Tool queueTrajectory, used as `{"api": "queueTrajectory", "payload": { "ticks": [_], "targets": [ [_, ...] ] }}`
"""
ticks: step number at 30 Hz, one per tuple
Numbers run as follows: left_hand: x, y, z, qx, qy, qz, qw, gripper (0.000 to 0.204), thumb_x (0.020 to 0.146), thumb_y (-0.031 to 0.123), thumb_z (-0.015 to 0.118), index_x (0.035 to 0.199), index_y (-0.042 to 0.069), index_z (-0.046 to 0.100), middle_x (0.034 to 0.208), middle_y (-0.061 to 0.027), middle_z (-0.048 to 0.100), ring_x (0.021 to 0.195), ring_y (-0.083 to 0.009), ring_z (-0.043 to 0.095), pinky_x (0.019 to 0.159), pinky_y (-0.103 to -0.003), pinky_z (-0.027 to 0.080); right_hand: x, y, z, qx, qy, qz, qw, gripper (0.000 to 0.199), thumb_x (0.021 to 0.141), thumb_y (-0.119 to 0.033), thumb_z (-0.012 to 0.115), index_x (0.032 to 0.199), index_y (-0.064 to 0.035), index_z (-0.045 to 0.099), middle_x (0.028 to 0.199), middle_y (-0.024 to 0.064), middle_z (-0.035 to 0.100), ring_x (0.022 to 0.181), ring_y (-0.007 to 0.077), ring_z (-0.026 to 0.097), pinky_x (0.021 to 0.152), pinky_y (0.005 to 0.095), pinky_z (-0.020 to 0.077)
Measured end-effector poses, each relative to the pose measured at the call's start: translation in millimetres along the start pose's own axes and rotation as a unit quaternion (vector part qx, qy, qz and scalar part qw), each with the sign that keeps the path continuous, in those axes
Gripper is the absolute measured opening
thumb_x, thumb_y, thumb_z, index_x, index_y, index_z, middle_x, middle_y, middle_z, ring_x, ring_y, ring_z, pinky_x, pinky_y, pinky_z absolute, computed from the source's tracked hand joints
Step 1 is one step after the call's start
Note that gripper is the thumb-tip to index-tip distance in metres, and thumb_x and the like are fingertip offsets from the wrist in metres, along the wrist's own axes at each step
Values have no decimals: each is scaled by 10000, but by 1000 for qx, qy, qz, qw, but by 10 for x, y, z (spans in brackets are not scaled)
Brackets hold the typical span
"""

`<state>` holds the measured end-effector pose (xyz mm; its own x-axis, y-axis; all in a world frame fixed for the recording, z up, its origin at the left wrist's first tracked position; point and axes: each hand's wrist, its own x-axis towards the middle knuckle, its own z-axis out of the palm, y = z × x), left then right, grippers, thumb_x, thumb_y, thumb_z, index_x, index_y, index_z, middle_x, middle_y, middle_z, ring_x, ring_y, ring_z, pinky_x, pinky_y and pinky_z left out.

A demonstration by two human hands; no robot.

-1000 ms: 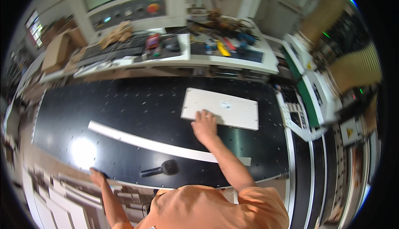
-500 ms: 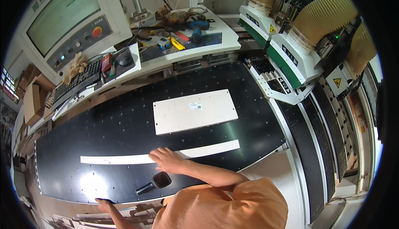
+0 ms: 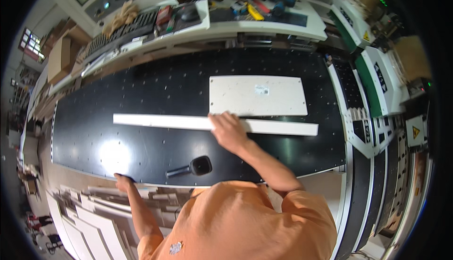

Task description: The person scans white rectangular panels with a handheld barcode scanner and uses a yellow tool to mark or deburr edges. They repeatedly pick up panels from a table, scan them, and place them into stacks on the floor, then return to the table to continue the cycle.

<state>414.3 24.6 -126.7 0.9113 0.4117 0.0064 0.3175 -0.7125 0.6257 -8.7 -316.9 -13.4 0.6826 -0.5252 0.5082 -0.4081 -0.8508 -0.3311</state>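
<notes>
Black machine bed | right hand flat on white strip | left hand gripping bed edge

The right hand hides part of the white strip.

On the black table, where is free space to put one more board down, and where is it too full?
The black perforated table is bare left of the white rectangular panel, above the long white strip. Bare also below the strip, left of the black handheld scanner. The white shelf behind is crowded with tools. The right hand lies on the strip.
</notes>
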Motion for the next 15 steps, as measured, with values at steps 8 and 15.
{"api": "queueTrajectory", "payload": {
  "ticks": [8,15],
  "targets": [
    [187,-28,132,93,-7,0,996,894,895,727,423,1032,-108,708,1076,-270,701,1010,-439,652,916,-506,491,108,130,-329,-119,54,-66,989,367,861,-96,609,1211,4,646,1026,71,645,955,214,575,827,369,476],
    [260,-6,148,98,22,-8,995,883,863,741,485,1010,-99,715,1083,-270,698,1023,-420,658,899,-473,525,219,54,-456,-139,76,-77,984,408,841,-147,650,1224,-5,644,1032,83,639,985,224,578,861,384,473]
  ]
}}
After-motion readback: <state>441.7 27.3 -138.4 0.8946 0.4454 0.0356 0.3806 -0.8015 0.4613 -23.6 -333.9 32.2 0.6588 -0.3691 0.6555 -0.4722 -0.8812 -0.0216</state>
